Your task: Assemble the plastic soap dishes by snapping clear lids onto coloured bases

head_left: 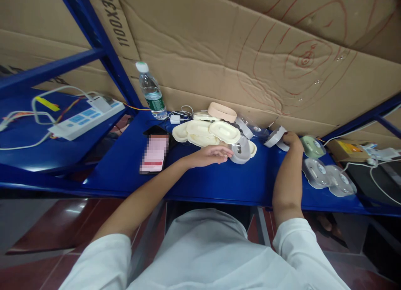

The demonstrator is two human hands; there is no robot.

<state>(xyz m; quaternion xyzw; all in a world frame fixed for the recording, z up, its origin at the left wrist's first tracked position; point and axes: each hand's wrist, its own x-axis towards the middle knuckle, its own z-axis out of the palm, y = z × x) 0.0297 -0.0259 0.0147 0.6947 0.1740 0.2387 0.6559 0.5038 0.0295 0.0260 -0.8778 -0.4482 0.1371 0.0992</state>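
Note:
My left hand (214, 155) has its fingers stretched out, the tips at the near left edge of a grey oval case (241, 151) with a clear cover. Behind that hand lies a pile of cream oval trays (200, 129), with a peach oval ring (222, 112) on top at the back. My right hand (290, 140) reaches down at two grey oval pieces; one grey piece (275, 137) is tilted, and the other lies partly under the hand. The right fingers are mostly hidden, so their grip does not show.
Right of my right arm are a green case (313, 147) and two clear-covered grey cases (317, 173). A phone (154, 153), a water bottle (152, 94) and a white charger (175, 119) stand left. A power strip (87, 119) lies far left. Cardboard (200, 52) walls the back.

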